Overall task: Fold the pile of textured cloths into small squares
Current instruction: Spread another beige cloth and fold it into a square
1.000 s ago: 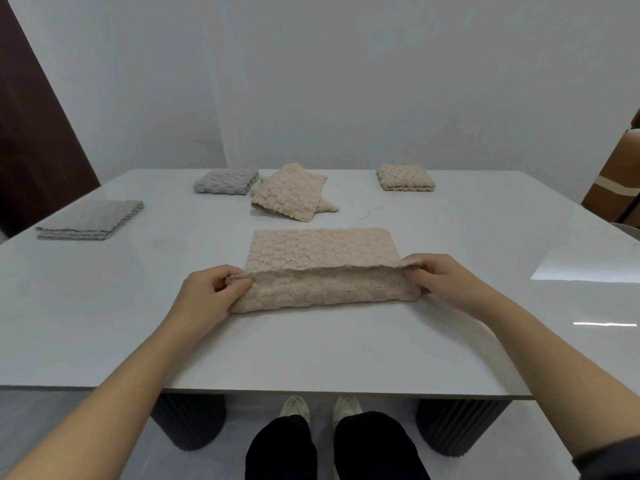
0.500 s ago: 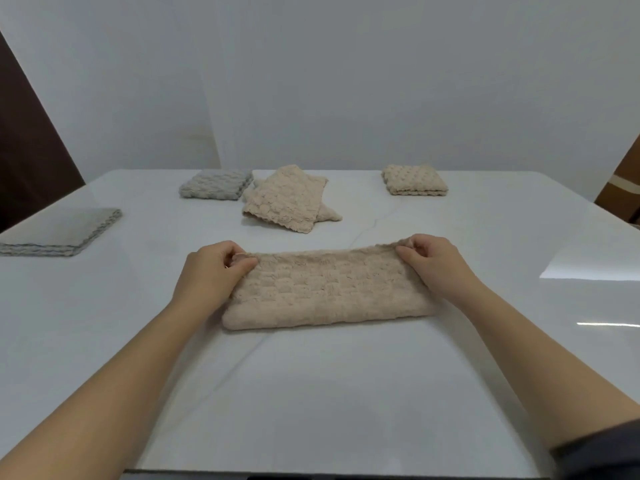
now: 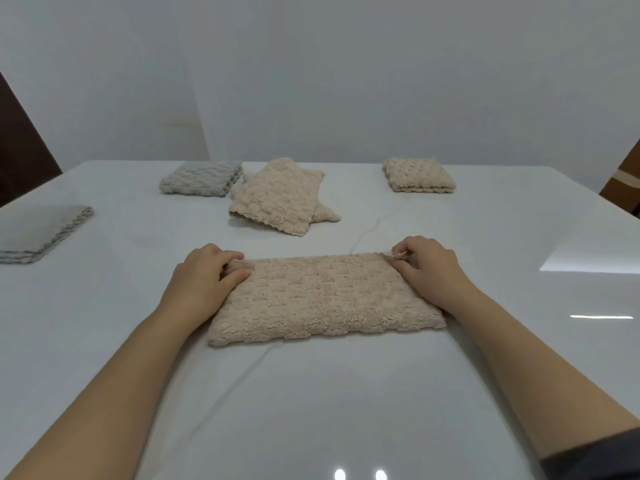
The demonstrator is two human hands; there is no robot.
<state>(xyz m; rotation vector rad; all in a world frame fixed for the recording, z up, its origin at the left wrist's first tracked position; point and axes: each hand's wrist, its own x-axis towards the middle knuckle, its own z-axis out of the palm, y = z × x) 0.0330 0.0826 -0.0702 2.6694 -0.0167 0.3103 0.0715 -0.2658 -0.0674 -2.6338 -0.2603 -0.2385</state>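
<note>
A beige textured cloth (image 3: 325, 299), folded in half into a long rectangle, lies flat on the white table (image 3: 311, 410) in front of me. My left hand (image 3: 204, 275) pinches its far left corner. My right hand (image 3: 427, 268) pinches its far right corner. Beyond it lies a loose pile of beige cloths (image 3: 280, 197). A folded beige square (image 3: 419, 174) sits at the back right, and a folded grey square (image 3: 202, 177) at the back left.
A flat stack of grey cloths (image 3: 41, 233) lies at the table's left edge. A dark door panel (image 3: 20, 150) stands at the far left. A brown object (image 3: 627, 181) shows past the table's right side.
Both hands carried the near edge of the beige cloth away from me and laid it on the far edge, so the cloth now lies folded in half. The head has tilted closer.
</note>
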